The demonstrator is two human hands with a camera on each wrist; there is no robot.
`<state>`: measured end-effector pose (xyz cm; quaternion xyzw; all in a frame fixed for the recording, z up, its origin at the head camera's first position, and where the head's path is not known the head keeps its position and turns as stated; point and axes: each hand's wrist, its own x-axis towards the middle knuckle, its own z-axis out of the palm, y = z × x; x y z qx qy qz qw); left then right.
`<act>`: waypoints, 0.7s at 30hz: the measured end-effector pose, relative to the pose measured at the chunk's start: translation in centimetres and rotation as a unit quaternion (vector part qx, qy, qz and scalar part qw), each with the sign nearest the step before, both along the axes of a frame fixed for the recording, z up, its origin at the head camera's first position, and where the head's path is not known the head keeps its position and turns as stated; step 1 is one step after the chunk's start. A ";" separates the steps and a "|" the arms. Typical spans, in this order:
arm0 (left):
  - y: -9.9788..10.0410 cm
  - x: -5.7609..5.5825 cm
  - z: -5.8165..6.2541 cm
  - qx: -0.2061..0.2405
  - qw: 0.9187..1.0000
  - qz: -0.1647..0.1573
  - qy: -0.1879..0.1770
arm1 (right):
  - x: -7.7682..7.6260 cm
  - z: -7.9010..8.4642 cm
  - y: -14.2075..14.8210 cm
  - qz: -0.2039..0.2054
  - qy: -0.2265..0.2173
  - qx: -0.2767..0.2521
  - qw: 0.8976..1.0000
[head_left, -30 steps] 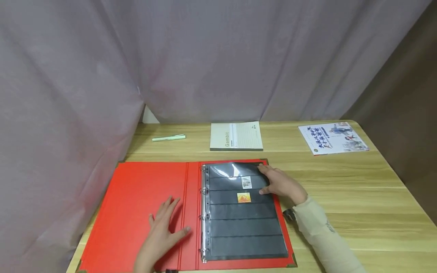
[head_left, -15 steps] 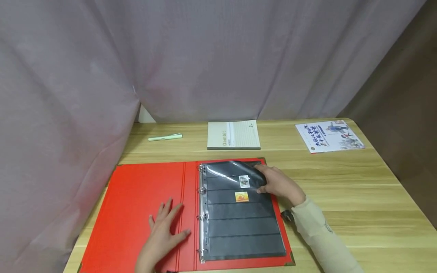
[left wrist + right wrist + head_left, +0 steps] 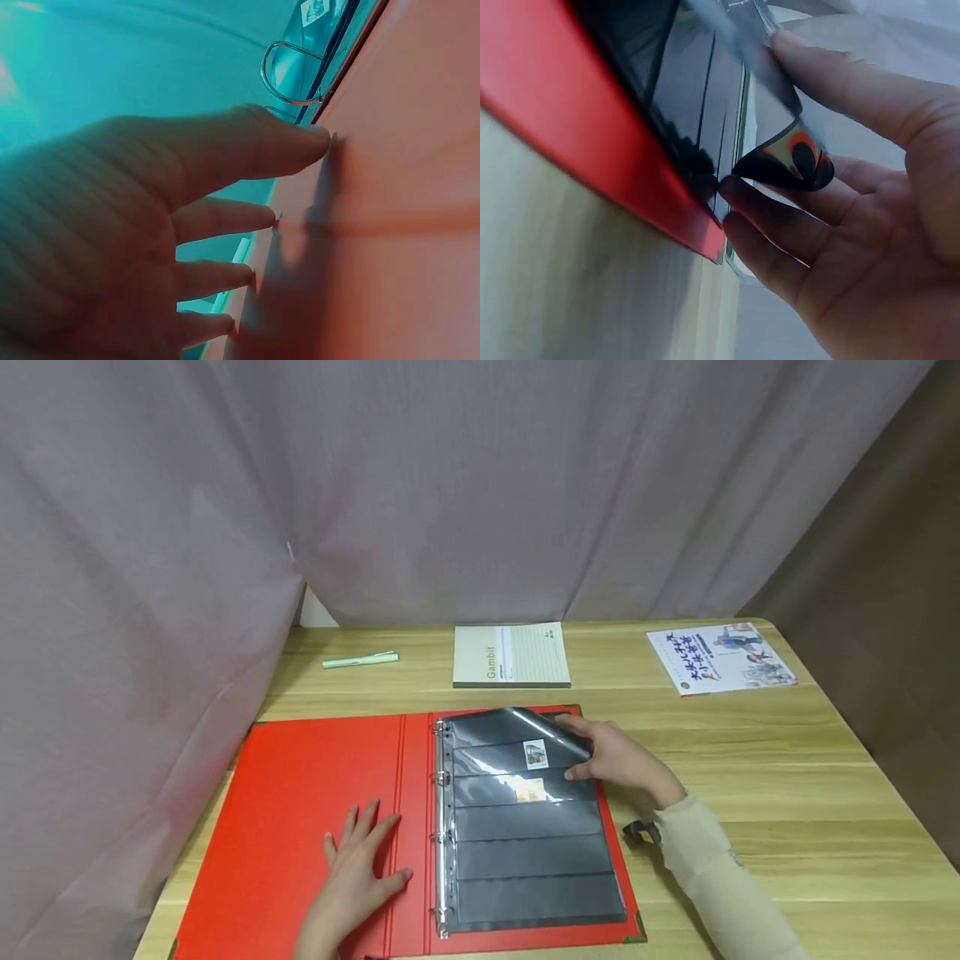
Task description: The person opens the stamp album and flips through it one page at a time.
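A red ring binder (image 3: 307,777) lies spread on the wooden table. On its right side, metal rings (image 3: 442,837) hold a black stamp album page (image 3: 536,860). One pale stamp (image 3: 536,754) sits in the second row of pockets; a yellow stamp (image 3: 531,790) below it is partly washed out by glare. My right hand (image 3: 626,760) holds the page's far right corner, which is lifted and curled over. In the right wrist view the thumb (image 3: 855,82) lies on the curled page, with the other fingers behind it. Fingers spread, my left hand (image 3: 352,872) rests on the inside of the red cover.
Behind the binder lie a light green pen (image 3: 360,660), a cream notebook (image 3: 512,655) and, at the right, a white picture book (image 3: 722,658). Grey curtain (image 3: 450,493) hangs along the table's back and left side.
My right hand has taken hold of the page's far right corner, raising and curling it from nearly flat. My left hand stays on the cover. The head view has shifted slightly.
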<state>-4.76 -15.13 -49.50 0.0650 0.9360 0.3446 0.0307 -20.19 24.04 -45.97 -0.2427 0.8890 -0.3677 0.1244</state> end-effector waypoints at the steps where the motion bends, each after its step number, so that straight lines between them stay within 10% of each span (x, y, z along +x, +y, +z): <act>1: 0.0 0.0 0.0 0.000 1.000 -0.001 0.001 | 0.0 -0.1 0.1 0.004 -0.003 -0.016 1.000; 9: -0.2 0.0 0.0 0.014 1.000 0.000 -0.007 | 0.2 -0.3 0.6 -0.018 -0.076 -0.129 0.989; 21: -0.3 -0.2 -0.2 0.027 0.999 0.006 -0.021 | 0.5 -0.3 0.5 -0.058 -0.096 -0.140 0.984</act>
